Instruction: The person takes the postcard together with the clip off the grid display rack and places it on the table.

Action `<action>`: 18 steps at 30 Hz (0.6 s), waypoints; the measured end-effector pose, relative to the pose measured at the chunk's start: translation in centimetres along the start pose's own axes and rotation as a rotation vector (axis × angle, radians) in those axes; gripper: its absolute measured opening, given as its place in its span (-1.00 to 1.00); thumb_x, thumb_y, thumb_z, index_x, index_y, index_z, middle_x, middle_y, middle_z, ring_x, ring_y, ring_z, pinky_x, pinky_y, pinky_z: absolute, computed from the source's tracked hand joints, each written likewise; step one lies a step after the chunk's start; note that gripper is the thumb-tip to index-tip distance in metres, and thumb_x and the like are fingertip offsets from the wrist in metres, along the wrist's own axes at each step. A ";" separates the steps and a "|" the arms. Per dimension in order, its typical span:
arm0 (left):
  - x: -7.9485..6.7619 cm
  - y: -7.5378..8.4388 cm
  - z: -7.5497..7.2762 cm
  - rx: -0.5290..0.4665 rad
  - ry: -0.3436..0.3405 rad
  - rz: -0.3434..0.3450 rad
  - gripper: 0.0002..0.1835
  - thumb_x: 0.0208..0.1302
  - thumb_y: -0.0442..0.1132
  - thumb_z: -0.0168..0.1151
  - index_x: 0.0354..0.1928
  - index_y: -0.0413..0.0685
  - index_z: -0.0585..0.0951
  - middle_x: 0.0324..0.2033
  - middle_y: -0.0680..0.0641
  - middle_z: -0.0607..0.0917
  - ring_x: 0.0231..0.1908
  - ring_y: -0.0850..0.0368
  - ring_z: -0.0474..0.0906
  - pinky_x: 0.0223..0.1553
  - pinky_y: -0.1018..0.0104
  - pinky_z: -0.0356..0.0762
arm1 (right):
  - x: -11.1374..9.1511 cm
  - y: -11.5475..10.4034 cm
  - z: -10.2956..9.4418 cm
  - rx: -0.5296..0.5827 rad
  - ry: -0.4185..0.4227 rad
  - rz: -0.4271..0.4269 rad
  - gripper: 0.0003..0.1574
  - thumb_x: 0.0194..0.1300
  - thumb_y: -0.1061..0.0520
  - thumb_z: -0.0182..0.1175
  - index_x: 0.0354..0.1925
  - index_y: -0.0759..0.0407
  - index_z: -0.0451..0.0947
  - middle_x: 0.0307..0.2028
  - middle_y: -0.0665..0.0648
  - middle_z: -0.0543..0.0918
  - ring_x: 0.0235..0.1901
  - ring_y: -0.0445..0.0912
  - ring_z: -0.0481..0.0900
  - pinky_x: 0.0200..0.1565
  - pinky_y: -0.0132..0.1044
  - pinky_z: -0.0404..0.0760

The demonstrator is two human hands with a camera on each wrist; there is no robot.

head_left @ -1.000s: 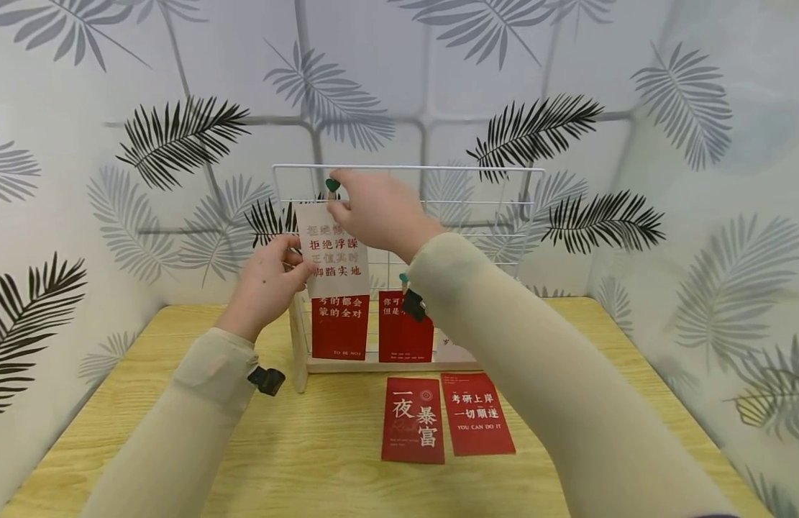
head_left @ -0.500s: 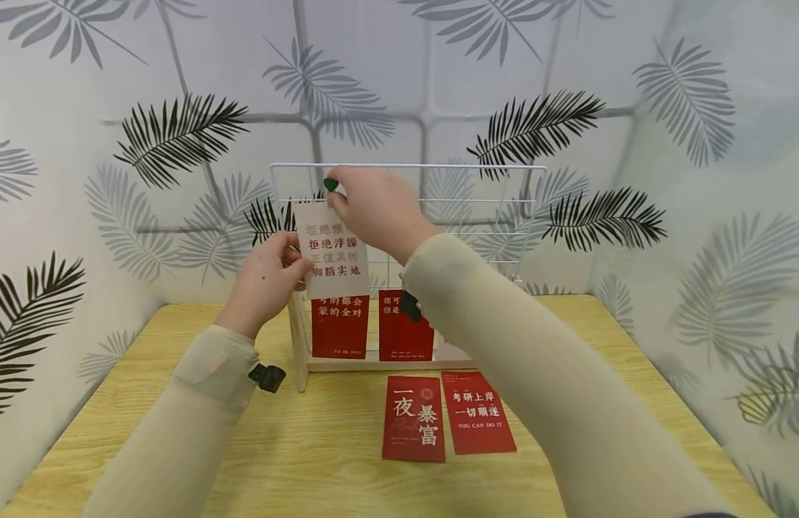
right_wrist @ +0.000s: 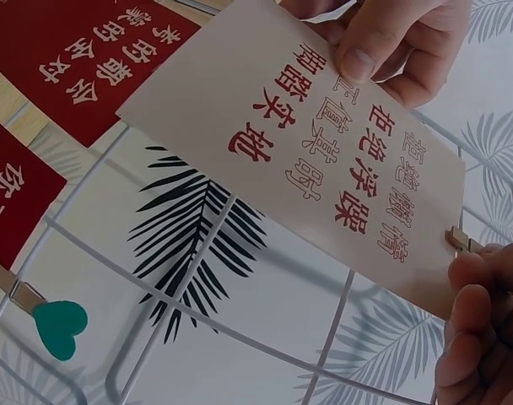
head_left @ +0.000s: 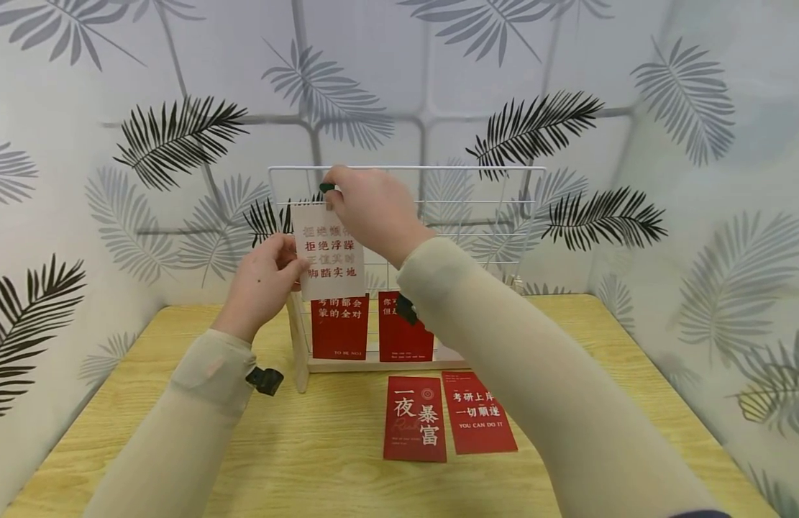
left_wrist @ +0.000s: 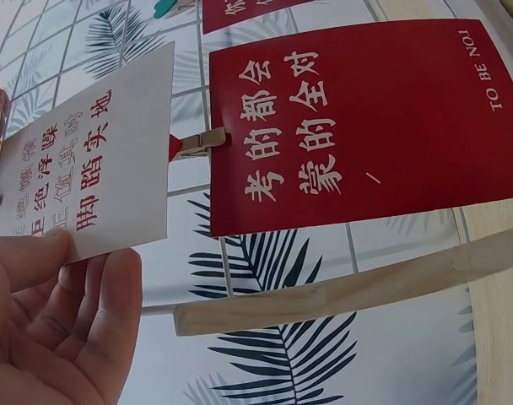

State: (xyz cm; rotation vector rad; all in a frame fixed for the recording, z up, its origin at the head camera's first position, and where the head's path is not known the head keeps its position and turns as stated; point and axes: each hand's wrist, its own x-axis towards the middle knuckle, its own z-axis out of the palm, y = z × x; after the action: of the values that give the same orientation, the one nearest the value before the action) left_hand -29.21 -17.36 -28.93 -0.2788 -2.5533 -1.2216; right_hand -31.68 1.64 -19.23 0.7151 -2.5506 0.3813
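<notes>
My left hand [head_left: 262, 282] pinches a white card [head_left: 331, 267] with red and pale printed characters by its left edge, thumb in front. At the card's top edge my right hand [head_left: 376, 212] pinches a small wooden clothespin [right_wrist: 461, 240]; its green heart [head_left: 326, 187] shows beside the fingertips in the head view. In the right wrist view the clothespin's tip overlaps the card's edge. The card stands in front of a white wire grid rack [head_left: 477, 202], just above a red card [left_wrist: 383, 126] that hangs from another wooden clothespin [left_wrist: 202, 143].
A second red card [head_left: 405, 344] hangs beside the first, its clothespin bearing a teal heart [right_wrist: 61, 329]. Partly behind the right sleeve is a pale card [head_left: 446, 352]. Two red cards, one left [head_left: 415, 421] and one right [head_left: 480, 421], lie on the wooden table [head_left: 295, 460] before the rack's base.
The white card and both hands have shifted slightly left. The green heart has tipped and now looks flatter by the right fingertips. The other cards have stayed put.
</notes>
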 end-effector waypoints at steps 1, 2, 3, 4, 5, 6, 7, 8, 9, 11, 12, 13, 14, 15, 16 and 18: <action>0.0 0.0 0.0 -0.003 0.003 0.004 -0.81 0.50 -0.24 0.17 0.02 -0.15 0.47 -0.17 -0.17 0.67 -0.27 -0.04 0.68 -0.19 0.11 0.67 | 0.0 0.0 0.0 0.000 0.002 -0.001 -0.64 0.57 -0.06 0.07 0.22 -0.06 0.55 -0.14 -0.09 0.72 -0.41 -0.20 0.59 -0.39 -0.33 0.55; 0.0 0.0 0.0 -0.007 0.005 0.007 -0.82 0.50 -0.24 0.17 0.01 -0.15 0.47 -0.17 -0.17 0.67 -0.27 -0.04 0.69 -0.18 0.12 0.68 | -0.1 0.0 0.0 0.000 0.005 -0.002 -0.65 0.57 -0.06 0.07 0.21 -0.06 0.55 -0.15 -0.10 0.72 -0.42 -0.19 0.58 -0.40 -0.33 0.54; -0.1 0.0 0.0 -0.009 0.006 0.009 -0.83 0.50 -0.25 0.16 0.00 -0.15 0.47 -0.17 -0.17 0.66 -0.26 -0.04 0.68 -0.18 0.12 0.69 | -0.1 0.0 0.0 0.000 0.008 -0.003 -0.65 0.56 -0.05 0.07 0.20 -0.06 0.55 -0.16 -0.10 0.72 -0.43 -0.19 0.58 -0.40 -0.33 0.54; -0.1 0.0 0.0 -0.009 0.008 0.013 -0.84 0.51 -0.25 0.16 0.00 -0.14 0.47 -0.17 -0.17 0.66 -0.26 -0.04 0.69 -0.18 0.12 0.69 | -0.2 0.0 0.0 -0.001 0.011 -0.005 -0.66 0.56 -0.05 0.07 0.19 -0.05 0.55 -0.17 -0.09 0.72 -0.43 -0.19 0.58 -0.41 -0.33 0.54; -0.1 0.0 0.0 -0.009 0.009 0.017 -0.84 0.51 -0.25 0.16 0.00 -0.14 0.47 -0.17 -0.17 0.65 -0.26 -0.04 0.68 -0.18 0.11 0.69 | -0.2 0.0 0.0 -0.002 0.015 -0.007 -0.67 0.57 -0.05 0.07 0.19 -0.05 0.55 -0.18 -0.09 0.72 -0.44 -0.19 0.58 -0.41 -0.33 0.54; -0.1 0.0 0.0 -0.002 0.013 0.022 -0.84 0.51 -0.25 0.16 -0.01 -0.14 0.47 -0.17 -0.17 0.66 -0.26 -0.04 0.69 -0.19 0.11 0.68 | -0.2 0.0 0.0 -0.004 0.023 -0.009 -0.68 0.56 -0.04 0.08 0.17 -0.06 0.56 -0.19 -0.09 0.72 -0.45 -0.18 0.57 -0.42 -0.33 0.53; -0.2 0.0 0.0 0.005 0.016 0.026 -0.85 0.51 -0.24 0.16 -0.01 -0.14 0.48 -0.17 -0.17 0.66 -0.27 -0.04 0.69 -0.20 0.11 0.68 | -0.2 0.0 0.0 -0.006 0.029 -0.013 -0.69 0.56 -0.04 0.08 0.16 -0.06 0.56 -0.20 -0.09 0.72 -0.45 -0.18 0.57 -0.43 -0.32 0.53; -0.2 0.0 0.0 0.012 0.019 0.029 -0.85 0.51 -0.24 0.16 -0.02 -0.14 0.48 -0.18 -0.17 0.66 -0.28 -0.04 0.69 -0.20 0.11 0.68 | -0.2 0.0 -0.1 -0.008 0.035 -0.016 -0.70 0.56 -0.03 0.08 0.15 -0.06 0.57 -0.21 -0.10 0.72 -0.46 -0.18 0.57 -0.43 -0.32 0.52; -0.2 0.0 0.0 0.018 0.022 0.033 -0.85 0.51 -0.24 0.16 -0.02 -0.14 0.48 -0.18 -0.17 0.66 -0.28 -0.03 0.69 -0.21 0.10 0.67 | -0.3 0.0 -0.1 -0.011 0.038 -0.018 -0.71 0.56 -0.03 0.08 0.14 -0.06 0.58 -0.21 -0.10 0.72 -0.46 -0.18 0.57 -0.44 -0.31 0.52; -0.2 0.0 0.0 0.026 0.026 0.033 -0.85 0.50 -0.23 0.16 -0.03 -0.13 0.48 -0.18 -0.17 0.67 -0.29 -0.03 0.69 -0.21 0.10 0.66 | -0.2 0.0 -0.2 -0.017 0.038 -0.019 -0.72 0.56 -0.02 0.09 0.13 -0.07 0.58 -0.22 -0.10 0.72 -0.46 -0.18 0.57 -0.44 -0.29 0.52; -0.2 0.0 0.0 0.028 0.027 0.032 -0.85 0.51 -0.23 0.16 -0.04 -0.13 0.48 -0.17 -0.16 0.68 -0.29 -0.03 0.69 -0.21 0.10 0.66 | -0.3 0.0 -0.2 -0.017 0.036 -0.019 -0.73 0.56 -0.03 0.09 0.12 -0.08 0.59 -0.23 -0.11 0.72 -0.45 -0.18 0.57 -0.44 -0.28 0.51; -0.3 0.0 0.0 0.026 0.026 0.031 -0.86 0.51 -0.23 0.16 -0.04 -0.12 0.48 -0.17 -0.17 0.68 -0.29 -0.03 0.69 -0.21 0.10 0.65 | -0.3 0.0 -0.3 -0.017 0.033 -0.017 -0.73 0.56 -0.03 0.09 0.12 -0.08 0.59 -0.22 -0.11 0.73 -0.44 -0.18 0.58 -0.43 -0.27 0.52; -0.3 0.0 -0.1 0.027 0.026 0.030 -0.86 0.51 -0.22 0.16 -0.04 -0.12 0.48 -0.17 -0.17 0.68 -0.29 -0.03 0.68 -0.21 0.10 0.65 | -0.3 0.0 -0.3 -0.018 0.030 -0.016 -0.73 0.56 -0.03 0.09 0.12 -0.09 0.59 -0.22 -0.11 0.73 -0.44 -0.18 0.58 -0.43 -0.27 0.52; -0.3 0.0 -0.1 0.025 0.026 0.029 -0.86 0.51 -0.22 0.16 -0.04 -0.12 0.48 -0.16 -0.16 0.68 -0.29 -0.03 0.68 -0.21 0.11 0.64 | -0.3 0.0 -0.3 -0.018 0.028 -0.016 -0.74 0.56 -0.03 0.10 0.11 -0.10 0.59 -0.22 -0.12 0.73 -0.43 -0.18 0.58 -0.42 -0.27 0.52; -0.4 0.0 -0.1 0.024 0.025 0.029 -0.86 0.51 -0.22 0.16 -0.04 -0.12 0.48 -0.16 -0.16 0.68 -0.29 -0.03 0.67 -0.21 0.11 0.64 | -0.3 0.0 -0.4 -0.017 0.028 -0.017 -0.75 0.55 -0.03 0.10 0.10 -0.10 0.60 -0.22 -0.12 0.73 -0.43 -0.17 0.58 -0.42 -0.26 0.52; -0.5 -0.1 -0.2 0.022 0.025 0.033 -0.86 0.52 -0.21 0.15 -0.03 -0.11 0.49 -0.16 -0.16 0.67 -0.28 -0.03 0.65 -0.21 0.12 0.62 | -0.3 0.0 -0.4 -0.011 0.033 -0.019 -0.77 0.55 -0.03 0.11 0.07 -0.11 0.60 -0.22 -0.12 0.73 -0.43 -0.18 0.59 -0.41 -0.27 0.52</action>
State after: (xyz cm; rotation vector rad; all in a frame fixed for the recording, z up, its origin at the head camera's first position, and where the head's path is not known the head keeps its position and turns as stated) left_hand -28.77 -17.56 -29.02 -0.2978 -2.5293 -1.1767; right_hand -31.31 1.87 -19.04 0.7225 -2.5112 0.3697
